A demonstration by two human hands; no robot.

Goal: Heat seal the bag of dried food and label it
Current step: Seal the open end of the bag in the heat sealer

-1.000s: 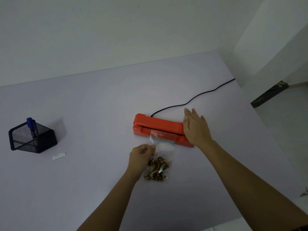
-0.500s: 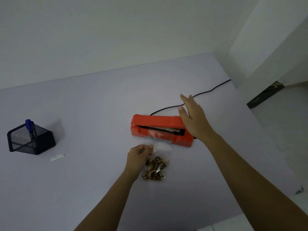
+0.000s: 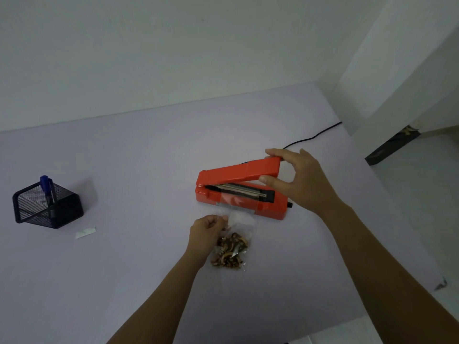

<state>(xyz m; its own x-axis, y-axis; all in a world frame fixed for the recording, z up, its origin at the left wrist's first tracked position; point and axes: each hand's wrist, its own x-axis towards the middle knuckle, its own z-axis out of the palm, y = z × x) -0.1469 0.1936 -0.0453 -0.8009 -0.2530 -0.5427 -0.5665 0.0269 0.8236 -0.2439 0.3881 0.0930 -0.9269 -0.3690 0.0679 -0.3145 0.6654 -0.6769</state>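
2 hands work. The left hand pinches the bag by its clear edge; the right hand grips the red lid, held up. The bag lies on the table, top across the sealer. It looks light, soft, slippery: hold the empty top.

Red sealer, black mesh holder, blue pen.

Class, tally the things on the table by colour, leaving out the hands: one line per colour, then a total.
Red: 1, heat sealer
Black: 2, mesh pen holder, power cord
Blue: 1, pen
White: 1, label
Clear: 1, bag of dried food
Total: 6
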